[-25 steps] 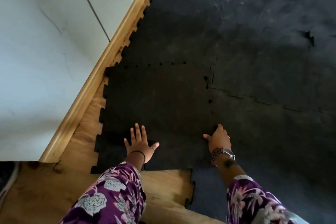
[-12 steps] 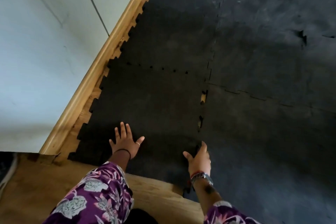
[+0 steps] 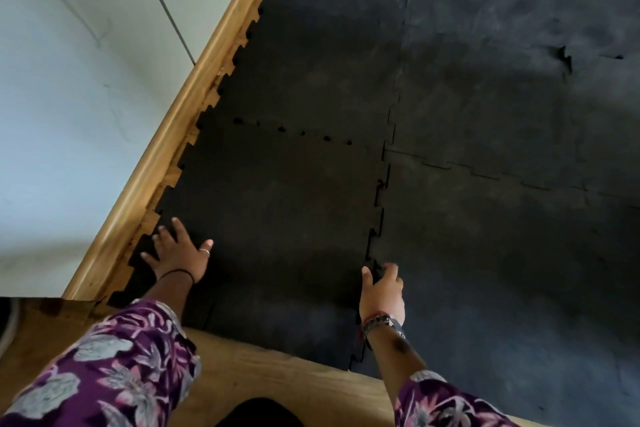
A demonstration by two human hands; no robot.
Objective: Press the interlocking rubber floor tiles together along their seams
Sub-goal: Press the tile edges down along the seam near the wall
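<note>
purple floral sleeves, wristwatch, ring

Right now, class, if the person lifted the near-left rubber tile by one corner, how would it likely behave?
The near-left tile would probably sag instead of staying rigid: it looks thin and lies flat. It would likely resist lifting, since its teeth mesh along the right seam. The flat left hand suggests it grips, not slips.
</note>
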